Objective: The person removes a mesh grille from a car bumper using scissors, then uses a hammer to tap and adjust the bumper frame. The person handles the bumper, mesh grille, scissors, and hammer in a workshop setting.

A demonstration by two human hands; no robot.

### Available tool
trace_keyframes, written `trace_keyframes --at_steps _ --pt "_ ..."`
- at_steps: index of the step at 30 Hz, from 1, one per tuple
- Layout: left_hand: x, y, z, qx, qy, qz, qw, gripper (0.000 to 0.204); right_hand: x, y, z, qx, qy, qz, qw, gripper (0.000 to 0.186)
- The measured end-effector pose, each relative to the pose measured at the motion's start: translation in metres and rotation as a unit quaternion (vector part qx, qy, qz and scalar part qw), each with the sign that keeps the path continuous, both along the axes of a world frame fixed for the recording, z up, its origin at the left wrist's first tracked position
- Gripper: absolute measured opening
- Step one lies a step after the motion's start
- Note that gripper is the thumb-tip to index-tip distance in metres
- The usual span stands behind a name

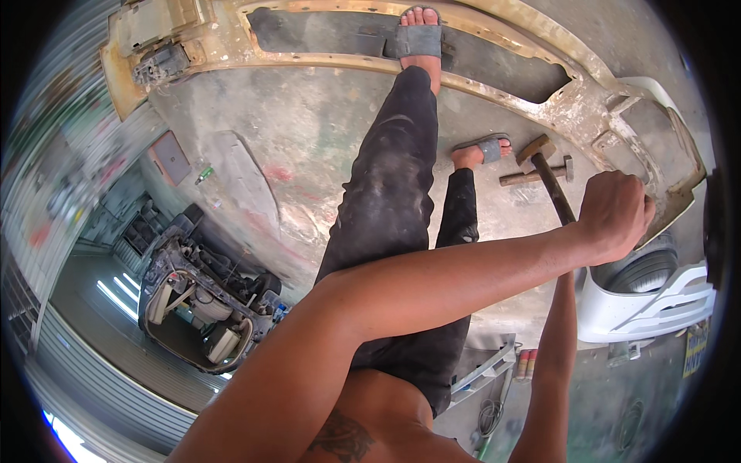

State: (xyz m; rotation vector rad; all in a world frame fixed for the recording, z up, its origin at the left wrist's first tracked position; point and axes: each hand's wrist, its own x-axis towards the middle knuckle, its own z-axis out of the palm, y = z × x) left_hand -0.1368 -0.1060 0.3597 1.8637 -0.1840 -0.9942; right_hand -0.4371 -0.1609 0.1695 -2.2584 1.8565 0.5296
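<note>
A worn, sanded car bumper (540, 108) in tan and bare grey curves across the far side, with one of my sandalled feet (421, 38) on its bar. My left arm reaches across my body, and my left hand (617, 216) is a closed fist over the bumper's right end. Whatever the fist holds is hidden. A hammer (554, 185) slants up from behind my left wrist, its head away from me. My right forearm (559, 324) rises to meet its handle; the right hand itself is covered by my left forearm. Another hammer (532, 176) lies beyond on the concrete.
At the right sit a white bumper (648, 309) and a tyre (644, 270). A stripped car part (201, 301) stands on the left, near a flat case (169, 157), a small green bottle (204, 174) and a pale panel (243, 181). A metal frame (486, 370) lies near my hip.
</note>
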Motion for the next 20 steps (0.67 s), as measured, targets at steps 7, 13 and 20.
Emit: trace_keyframes --at_steps 7,13,20 --pt "-0.004 -0.003 0.001 0.015 -0.009 0.033 0.999 0.027 0.002 -0.002 -0.003 -0.003 -0.005 0.002 1.000 0.040" --pt "0.000 0.002 0.002 0.007 -0.044 -0.035 0.998 0.030 -0.002 -0.007 -0.009 -0.015 -0.004 0.011 1.000 0.040" --pt "0.000 -0.010 0.008 -0.014 -0.008 -0.163 0.987 0.021 -0.026 -0.012 -0.017 -0.105 0.010 0.081 0.991 0.040"
